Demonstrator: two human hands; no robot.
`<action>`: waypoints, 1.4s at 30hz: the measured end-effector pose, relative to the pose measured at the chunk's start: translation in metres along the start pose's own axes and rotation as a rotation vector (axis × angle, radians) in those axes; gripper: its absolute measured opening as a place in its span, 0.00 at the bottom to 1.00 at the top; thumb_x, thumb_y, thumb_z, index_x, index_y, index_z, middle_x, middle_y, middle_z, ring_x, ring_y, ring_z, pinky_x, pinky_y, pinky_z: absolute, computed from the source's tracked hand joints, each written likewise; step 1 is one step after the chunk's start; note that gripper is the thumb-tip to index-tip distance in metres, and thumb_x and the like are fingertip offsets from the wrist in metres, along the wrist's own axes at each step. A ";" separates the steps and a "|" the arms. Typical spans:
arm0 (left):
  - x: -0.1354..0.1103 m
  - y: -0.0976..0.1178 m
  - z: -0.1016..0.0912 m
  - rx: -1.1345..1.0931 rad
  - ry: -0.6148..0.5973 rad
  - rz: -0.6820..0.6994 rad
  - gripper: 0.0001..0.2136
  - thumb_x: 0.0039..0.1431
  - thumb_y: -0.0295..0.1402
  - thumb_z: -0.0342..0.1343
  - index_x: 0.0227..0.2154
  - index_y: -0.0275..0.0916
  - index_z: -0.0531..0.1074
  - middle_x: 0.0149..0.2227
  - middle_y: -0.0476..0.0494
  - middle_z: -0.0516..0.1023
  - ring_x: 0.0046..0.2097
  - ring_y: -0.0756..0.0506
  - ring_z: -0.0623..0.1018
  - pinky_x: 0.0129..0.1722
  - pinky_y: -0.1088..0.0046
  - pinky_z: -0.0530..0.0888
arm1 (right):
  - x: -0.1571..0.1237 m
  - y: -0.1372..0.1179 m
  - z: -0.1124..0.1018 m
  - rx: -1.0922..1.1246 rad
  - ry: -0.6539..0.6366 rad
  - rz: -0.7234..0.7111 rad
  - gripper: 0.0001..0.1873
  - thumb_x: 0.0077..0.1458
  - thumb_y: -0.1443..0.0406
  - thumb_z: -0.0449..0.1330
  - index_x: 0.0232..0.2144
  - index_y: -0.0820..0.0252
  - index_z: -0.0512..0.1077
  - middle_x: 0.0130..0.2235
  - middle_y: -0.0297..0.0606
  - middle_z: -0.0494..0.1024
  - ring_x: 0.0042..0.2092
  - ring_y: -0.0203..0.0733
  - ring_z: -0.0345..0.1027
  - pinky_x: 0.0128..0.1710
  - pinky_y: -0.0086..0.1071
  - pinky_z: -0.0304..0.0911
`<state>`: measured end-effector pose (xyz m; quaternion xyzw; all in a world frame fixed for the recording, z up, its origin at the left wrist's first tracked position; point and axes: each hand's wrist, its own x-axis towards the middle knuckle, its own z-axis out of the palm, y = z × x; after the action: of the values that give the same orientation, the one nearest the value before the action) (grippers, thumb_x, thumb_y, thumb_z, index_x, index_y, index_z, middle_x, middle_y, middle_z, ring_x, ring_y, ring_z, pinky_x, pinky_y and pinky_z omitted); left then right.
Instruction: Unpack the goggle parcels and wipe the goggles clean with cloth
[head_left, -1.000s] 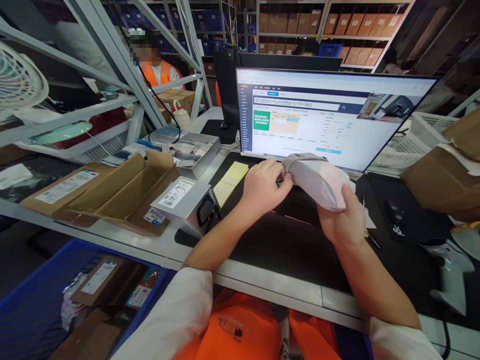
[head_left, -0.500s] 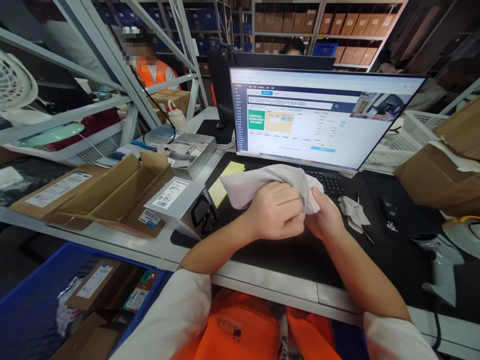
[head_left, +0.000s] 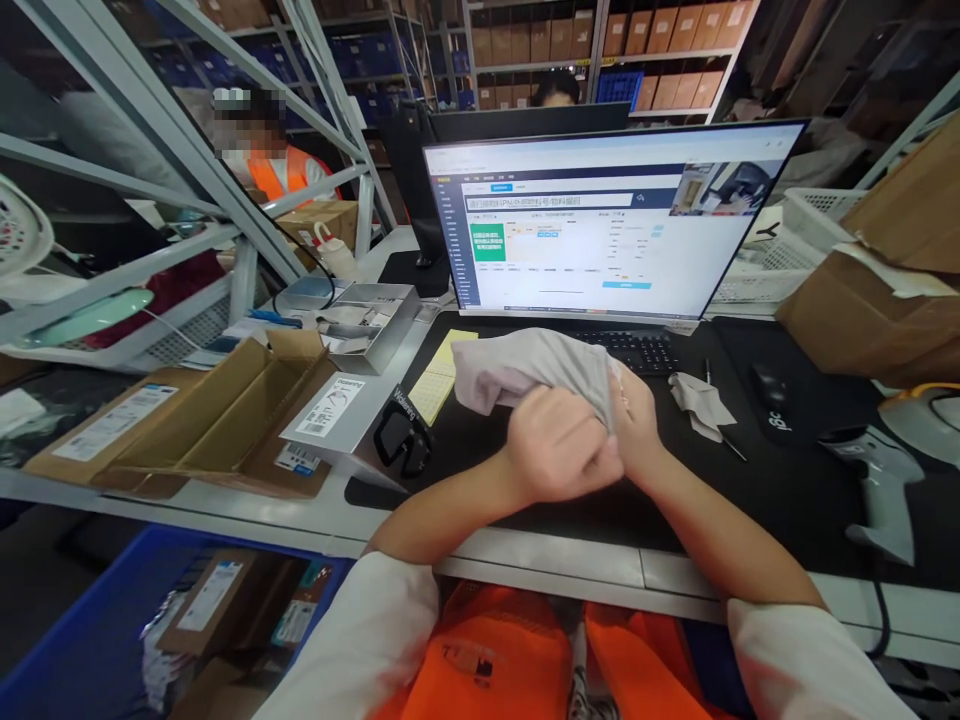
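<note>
Both my hands are closed together over a black desk mat (head_left: 570, 500), gripping a pale grey-pink cloth pouch (head_left: 525, 368). My left hand (head_left: 564, 445) is a fist round the pouch's near end. My right hand (head_left: 637, 420) presses against it from the right, its fingers mostly hidden behind the left hand and the cloth. The pouch's free end sticks out to the left, above yellow sticky notes (head_left: 442, 378). A small crumpled scrap of the same pale material (head_left: 697, 400) lies on the mat to the right.
A monitor (head_left: 600, 220) and keyboard (head_left: 637, 350) stand just behind my hands. An open cardboard box (head_left: 210, 420), a labelled white box (head_left: 330, 410) and a grey tray (head_left: 371, 325) are at left. Mouse (head_left: 769, 385), barcode scanner (head_left: 877, 480) and cartons sit right. A blue bin (head_left: 112, 640) is below; other people work behind.
The pouch came down from in front of the screen to the mat. My hands closed together on it, and its free end now points left. My view has drifted lower and rightwards.
</note>
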<state>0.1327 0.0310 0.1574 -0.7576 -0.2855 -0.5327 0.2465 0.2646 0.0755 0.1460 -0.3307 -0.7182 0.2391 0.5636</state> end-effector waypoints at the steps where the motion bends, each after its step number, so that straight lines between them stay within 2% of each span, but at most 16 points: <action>1: -0.001 0.004 0.002 -0.029 -0.011 0.037 0.12 0.60 0.31 0.54 0.22 0.42 0.61 0.21 0.49 0.65 0.26 0.47 0.62 0.29 0.64 0.57 | 0.001 0.000 -0.001 -0.029 0.045 -0.041 0.27 0.72 0.49 0.45 0.26 0.56 0.66 0.27 0.34 0.68 0.29 0.39 0.60 0.33 0.35 0.61; 4: -0.003 0.001 0.005 -0.127 -0.051 0.094 0.12 0.61 0.31 0.54 0.22 0.42 0.62 0.22 0.49 0.67 0.26 0.47 0.62 0.29 0.64 0.57 | 0.003 -0.002 -0.006 -0.045 0.156 -0.141 0.24 0.72 0.52 0.45 0.29 0.56 0.68 0.37 0.41 0.73 0.40 0.44 0.67 0.44 0.39 0.64; 7: 0.000 -0.019 0.001 -0.223 -0.032 0.006 0.15 0.67 0.36 0.49 0.23 0.42 0.61 0.23 0.48 0.67 0.27 0.47 0.64 0.30 0.65 0.60 | 0.007 -0.003 -0.015 0.118 0.045 -0.084 0.20 0.70 0.52 0.50 0.36 0.57 0.74 0.48 0.44 0.75 0.50 0.48 0.68 0.53 0.42 0.64; 9: 0.003 -0.033 -0.004 -0.277 -0.007 -0.130 0.16 0.68 0.39 0.47 0.23 0.42 0.59 0.23 0.48 0.66 0.28 0.47 0.65 0.30 0.65 0.62 | 0.011 -0.003 -0.021 0.202 -0.050 -0.036 0.20 0.69 0.52 0.53 0.32 0.58 0.74 0.40 0.41 0.76 0.41 0.45 0.70 0.42 0.38 0.66; 11: 0.006 -0.043 -0.007 -0.319 -0.002 -0.264 0.16 0.68 0.39 0.48 0.24 0.42 0.58 0.24 0.48 0.66 0.28 0.47 0.66 0.29 0.67 0.63 | 0.014 -0.002 -0.025 0.213 -0.079 -0.061 0.24 0.68 0.52 0.55 0.23 0.59 0.70 0.29 0.36 0.71 0.30 0.39 0.63 0.31 0.33 0.60; 14: 0.007 -0.041 -0.009 -0.288 -0.008 -0.374 0.14 0.67 0.34 0.50 0.24 0.42 0.58 0.24 0.50 0.64 0.28 0.48 0.66 0.29 0.68 0.63 | 0.016 -0.001 -0.024 0.155 -0.071 -0.091 0.30 0.67 0.54 0.57 0.16 0.60 0.61 0.21 0.32 0.61 0.24 0.33 0.54 0.24 0.31 0.49; 19: 0.003 -0.006 0.004 -0.012 -0.098 -0.040 0.12 0.63 0.30 0.51 0.22 0.42 0.61 0.22 0.49 0.66 0.27 0.47 0.65 0.30 0.65 0.60 | 0.014 -0.001 -0.015 -0.129 0.079 -0.248 0.34 0.68 0.61 0.57 0.12 0.61 0.50 0.17 0.30 0.52 0.20 0.29 0.46 0.23 0.32 0.41; 21: 0.000 0.005 0.008 0.016 -0.094 0.008 0.13 0.62 0.30 0.52 0.21 0.42 0.61 0.21 0.49 0.67 0.26 0.47 0.65 0.30 0.64 0.59 | 0.013 -0.001 -0.015 -0.204 0.153 -0.313 0.33 0.68 0.63 0.56 0.13 0.61 0.48 0.17 0.30 0.50 0.21 0.29 0.43 0.24 0.33 0.42; 23: 0.000 0.007 0.009 0.020 -0.081 -0.080 0.13 0.63 0.32 0.52 0.22 0.42 0.63 0.22 0.49 0.69 0.27 0.47 0.67 0.30 0.66 0.60 | 0.013 -0.001 -0.017 -0.241 0.214 -0.322 0.32 0.68 0.65 0.55 0.13 0.60 0.50 0.17 0.30 0.50 0.21 0.30 0.44 0.25 0.34 0.42; 25: 0.002 0.002 0.006 0.026 -0.147 -0.271 0.08 0.64 0.37 0.55 0.31 0.40 0.70 0.25 0.48 0.73 0.29 0.47 0.71 0.32 0.67 0.65 | 0.014 -0.001 -0.020 -0.251 0.247 -0.313 0.30 0.68 0.66 0.55 0.14 0.60 0.53 0.18 0.30 0.52 0.22 0.31 0.47 0.25 0.34 0.44; 27: 0.004 -0.006 0.002 -0.022 -0.328 -0.503 0.19 0.64 0.45 0.56 0.51 0.37 0.71 0.30 0.47 0.78 0.31 0.45 0.76 0.34 0.68 0.69 | 0.015 0.000 -0.023 -0.258 0.239 -0.314 0.28 0.68 0.66 0.55 0.15 0.60 0.56 0.19 0.31 0.55 0.22 0.32 0.51 0.26 0.34 0.45; 30: 0.006 -0.018 0.002 -0.314 -0.583 -0.730 0.35 0.65 0.51 0.55 0.69 0.41 0.56 0.43 0.41 0.82 0.39 0.42 0.81 0.40 0.66 0.75 | 0.018 0.002 -0.025 -0.229 0.132 -0.316 0.26 0.70 0.64 0.53 0.17 0.59 0.60 0.21 0.32 0.60 0.24 0.33 0.56 0.26 0.32 0.48; 33: 0.004 -0.023 0.009 -0.726 -0.567 -0.875 0.32 0.65 0.48 0.56 0.69 0.45 0.59 0.51 0.40 0.80 0.40 0.43 0.81 0.39 0.68 0.78 | 0.021 0.005 -0.029 -0.171 -0.059 -0.330 0.25 0.70 0.63 0.53 0.19 0.60 0.62 0.22 0.32 0.63 0.25 0.33 0.58 0.27 0.30 0.52; 36: 0.004 -0.024 0.017 -0.991 -0.500 -1.059 0.32 0.58 0.42 0.63 0.65 0.41 0.65 0.42 0.43 0.80 0.29 0.49 0.77 0.27 0.74 0.76 | 0.025 0.006 -0.035 -0.128 -0.208 -0.360 0.25 0.71 0.61 0.52 0.20 0.60 0.64 0.23 0.32 0.65 0.25 0.32 0.58 0.27 0.29 0.53; 39: 0.005 -0.026 0.021 -1.002 -0.405 -1.160 0.26 0.55 0.36 0.63 0.58 0.37 0.72 0.33 0.47 0.79 0.22 0.53 0.70 0.20 0.77 0.70 | 0.025 0.001 -0.047 -0.106 -0.298 -0.385 0.24 0.71 0.59 0.52 0.21 0.59 0.65 0.23 0.32 0.65 0.25 0.33 0.58 0.27 0.30 0.53; 42: 0.006 -0.037 0.020 -0.875 -0.314 -1.107 0.23 0.54 0.30 0.57 0.55 0.37 0.76 0.38 0.46 0.83 0.26 0.52 0.74 0.27 0.76 0.74 | 0.019 -0.006 -0.062 -0.070 -0.341 -0.263 0.15 0.69 0.58 0.55 0.31 0.58 0.71 0.24 0.31 0.68 0.25 0.34 0.59 0.26 0.31 0.52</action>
<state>0.1222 0.0721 0.1590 -0.5986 -0.4202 -0.5299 -0.4293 0.3202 0.0842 0.1783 -0.2081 -0.8481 0.1909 0.4483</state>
